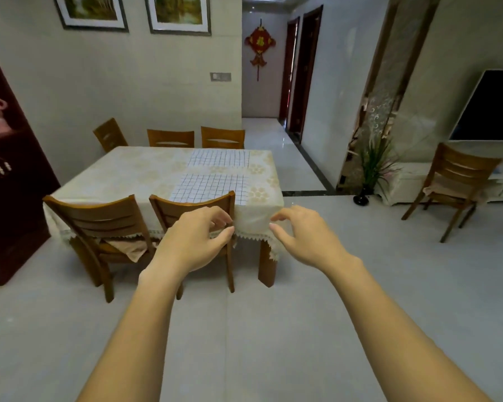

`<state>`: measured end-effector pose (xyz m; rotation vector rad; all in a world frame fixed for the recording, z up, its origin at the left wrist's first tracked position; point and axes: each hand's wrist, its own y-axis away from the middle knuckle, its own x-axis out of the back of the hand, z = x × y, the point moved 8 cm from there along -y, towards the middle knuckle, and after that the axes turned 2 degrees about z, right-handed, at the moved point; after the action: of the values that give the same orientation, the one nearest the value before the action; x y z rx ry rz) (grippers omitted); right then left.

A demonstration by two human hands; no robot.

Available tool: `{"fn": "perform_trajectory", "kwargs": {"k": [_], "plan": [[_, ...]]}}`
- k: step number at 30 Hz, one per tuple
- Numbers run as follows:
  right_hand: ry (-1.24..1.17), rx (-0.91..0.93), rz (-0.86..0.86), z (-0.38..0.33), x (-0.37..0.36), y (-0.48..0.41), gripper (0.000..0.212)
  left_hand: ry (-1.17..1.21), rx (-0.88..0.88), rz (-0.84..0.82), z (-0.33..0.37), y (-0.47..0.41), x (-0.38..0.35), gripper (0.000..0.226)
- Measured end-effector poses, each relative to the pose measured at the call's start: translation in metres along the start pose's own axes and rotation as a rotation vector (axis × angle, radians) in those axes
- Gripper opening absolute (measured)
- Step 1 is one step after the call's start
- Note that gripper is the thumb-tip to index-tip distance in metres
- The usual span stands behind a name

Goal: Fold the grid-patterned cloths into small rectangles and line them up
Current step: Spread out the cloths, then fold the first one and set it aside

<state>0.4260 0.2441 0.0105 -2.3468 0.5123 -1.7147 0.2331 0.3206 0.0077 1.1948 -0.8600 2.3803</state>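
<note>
I hold both arms out in front of me, well short of the table (122,175). My left hand (198,236) and right hand (299,236) hang in the air with fingers loosely curled, gripping nothing. Two grid-patterned cloths lie flat on the floral tablecloth towards its right side: the near cloth (212,188) just behind a chair back (192,207), the far cloth (218,158) beyond it, apart. From here they look unfolded, though I can't be sure.
</note>
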Motion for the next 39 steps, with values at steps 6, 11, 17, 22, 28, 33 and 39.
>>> {"fn": "perform_trajectory", "kwargs": {"k": [6,11,17,22,28,33,39], "plan": [[-0.017,-0.053,0.055,0.026,-0.015,-0.073,0.039,0.023,0.026,-0.031,-0.046,-0.064,-0.017,0.02],[-0.034,-0.087,0.043,0.046,-0.041,-0.109,0.037,0.036,0.014,-0.114,-0.065,-0.113,-0.043,0.024],[-0.031,-0.11,0.043,0.096,-0.056,-0.153,0.031,-0.002,-0.004,-0.17,-0.068,-0.171,-0.087,0.022],[-0.019,-0.119,0.071,0.16,-0.068,-0.196,0.031,-0.086,0.008,-0.182,-0.064,-0.232,-0.124,0.017],[-0.124,-0.088,0.044,0.235,-0.069,-0.264,0.032,-0.123,0.062,-0.184,-0.04,-0.316,-0.165,0.016],[-0.151,-0.039,0.014,0.292,-0.054,-0.316,0.033,-0.139,0.104,-0.156,-0.008,-0.386,-0.194,0.021],[-0.135,-0.014,-0.038,0.343,-0.066,-0.364,0.034,-0.215,0.152,-0.193,-0.001,-0.44,-0.231,0.027]]}}
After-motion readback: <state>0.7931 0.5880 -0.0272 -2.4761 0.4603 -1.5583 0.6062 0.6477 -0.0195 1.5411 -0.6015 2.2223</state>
